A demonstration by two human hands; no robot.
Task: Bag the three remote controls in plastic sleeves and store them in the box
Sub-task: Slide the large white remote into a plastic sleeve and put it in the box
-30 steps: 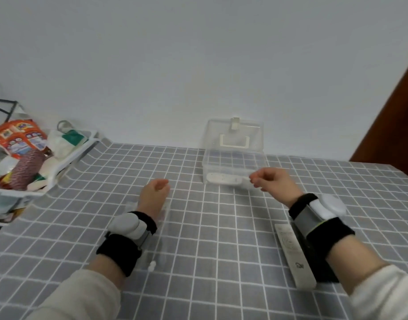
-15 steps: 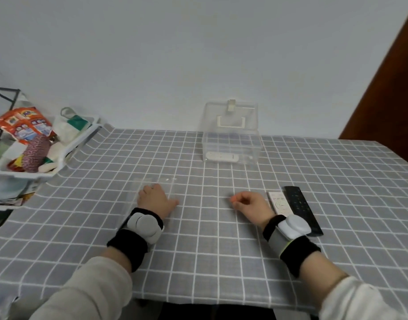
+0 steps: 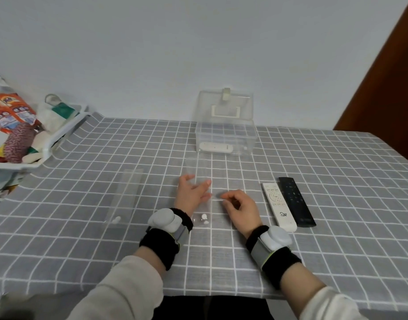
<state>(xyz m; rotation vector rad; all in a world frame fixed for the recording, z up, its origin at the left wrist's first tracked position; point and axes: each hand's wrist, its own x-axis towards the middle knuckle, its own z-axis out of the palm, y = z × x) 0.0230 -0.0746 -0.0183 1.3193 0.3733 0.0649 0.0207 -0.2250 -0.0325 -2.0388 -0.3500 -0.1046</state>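
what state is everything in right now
box: lid open
boxed remote: lying inside box
white remote: unbagged, lying flat
black remote: unbagged, beside white remote
left sleeve: flat, no remote inside
middle sleeve: no remote inside, left hand resting on it
right hand: curled, grip unclear

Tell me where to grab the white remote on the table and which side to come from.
Take the white remote at its near end, from above and from its left. It lies flat, and the black remote lies close along its right edge, so probably only the left edge and ends leave finger room. The right hand sits on that left side.
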